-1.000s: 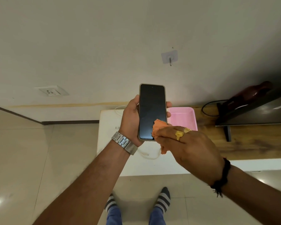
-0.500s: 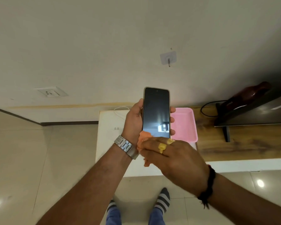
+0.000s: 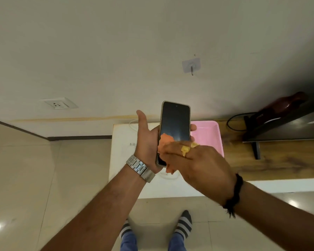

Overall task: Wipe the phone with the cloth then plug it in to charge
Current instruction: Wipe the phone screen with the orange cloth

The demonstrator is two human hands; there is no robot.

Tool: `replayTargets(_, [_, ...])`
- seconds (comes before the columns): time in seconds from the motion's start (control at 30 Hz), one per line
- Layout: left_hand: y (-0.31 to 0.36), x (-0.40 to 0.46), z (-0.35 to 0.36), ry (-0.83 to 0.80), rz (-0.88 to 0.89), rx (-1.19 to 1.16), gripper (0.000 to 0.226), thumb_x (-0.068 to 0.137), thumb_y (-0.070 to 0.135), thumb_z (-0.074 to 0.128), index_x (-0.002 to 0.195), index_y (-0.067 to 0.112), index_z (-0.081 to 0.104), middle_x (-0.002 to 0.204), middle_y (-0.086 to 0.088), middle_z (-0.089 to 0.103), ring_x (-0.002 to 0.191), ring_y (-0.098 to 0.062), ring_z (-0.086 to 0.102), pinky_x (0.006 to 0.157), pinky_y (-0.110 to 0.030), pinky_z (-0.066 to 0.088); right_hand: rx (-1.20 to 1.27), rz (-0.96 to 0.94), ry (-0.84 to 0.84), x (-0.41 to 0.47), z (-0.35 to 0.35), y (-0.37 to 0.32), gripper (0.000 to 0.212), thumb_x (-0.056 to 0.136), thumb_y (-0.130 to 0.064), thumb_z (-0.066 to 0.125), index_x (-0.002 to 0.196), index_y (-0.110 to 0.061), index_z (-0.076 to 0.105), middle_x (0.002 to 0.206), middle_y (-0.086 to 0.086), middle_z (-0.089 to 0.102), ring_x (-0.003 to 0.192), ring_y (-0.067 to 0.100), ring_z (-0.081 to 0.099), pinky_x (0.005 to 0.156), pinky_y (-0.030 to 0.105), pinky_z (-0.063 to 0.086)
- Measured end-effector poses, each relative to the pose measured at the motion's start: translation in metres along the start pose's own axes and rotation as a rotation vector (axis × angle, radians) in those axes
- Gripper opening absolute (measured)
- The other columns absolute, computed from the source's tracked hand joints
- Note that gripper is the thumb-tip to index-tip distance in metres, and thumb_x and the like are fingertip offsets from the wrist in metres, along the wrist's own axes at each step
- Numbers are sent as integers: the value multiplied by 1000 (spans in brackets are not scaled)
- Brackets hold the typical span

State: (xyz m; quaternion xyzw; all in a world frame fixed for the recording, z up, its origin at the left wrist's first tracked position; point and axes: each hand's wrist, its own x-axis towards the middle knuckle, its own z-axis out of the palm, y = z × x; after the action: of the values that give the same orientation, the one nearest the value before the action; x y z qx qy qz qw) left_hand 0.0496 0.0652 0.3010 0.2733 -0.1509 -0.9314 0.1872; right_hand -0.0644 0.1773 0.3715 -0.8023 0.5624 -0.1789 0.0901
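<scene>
My left hand (image 3: pixel 147 140) holds a dark-screened phone (image 3: pixel 176 120) upright from behind, fingers wrapped round its right edge and thumb stuck out to the left. My right hand (image 3: pixel 194 160), with gold rings, presses an orange cloth (image 3: pixel 165 139) against the lower part of the screen. The cloth hides the phone's bottom right corner. A white charging cable (image 3: pixel 132 124) lies on the white table (image 3: pixel 121 160) below, mostly hidden by my hands. A small plug (image 3: pixel 132 144) rests on the table's left side.
A white wall socket (image 3: pixel 59 104) sits on the wall at left. A pink tray (image 3: pixel 209 136) stands on the table behind the phone. At right, a wooden shelf (image 3: pixel 279 160) carries a TV (image 3: pixel 288 127) with a black cord. A wall hook (image 3: pixel 191 67) hangs above.
My right hand with the cloth has slid left and down across the lower screen, then back up a little. My left thumb has lifted away from the phone's edge.
</scene>
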Motion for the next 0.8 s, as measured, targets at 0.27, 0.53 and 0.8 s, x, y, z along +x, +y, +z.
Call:
replayTargets(0.27, [-6, 3, 6, 1, -17, -36, 115, 68, 103, 21, 123, 16, 73, 121, -18, 70, 107, -39, 69, 93, -57, 53, -27, 191, 47, 45, -7, 40, 21, 93, -14, 62, 110, -10, 74, 103, 10, 76, 93, 34, 71, 77, 45, 60])
replayTargets(0.53, [-10, 3, 0, -56, -37, -58, 111, 70, 100, 29, 134, 17, 64, 124, -18, 70, 106, -42, 70, 84, -60, 58, -103, 72, 45, 44, -11, 57, 27, 88, -13, 60, 108, -5, 78, 109, 14, 77, 90, 39, 75, 64, 47, 63])
replayTargets(0.8, [-1, 6, -6, -61, -42, -64, 103, 80, 93, 32, 132, 12, 67, 130, -18, 60, 113, -38, 62, 100, -55, 50, -97, -55, -162, 20, -9, 42, 30, 91, -13, 54, 115, -13, 73, 108, 9, 74, 91, 32, 73, 68, 43, 63])
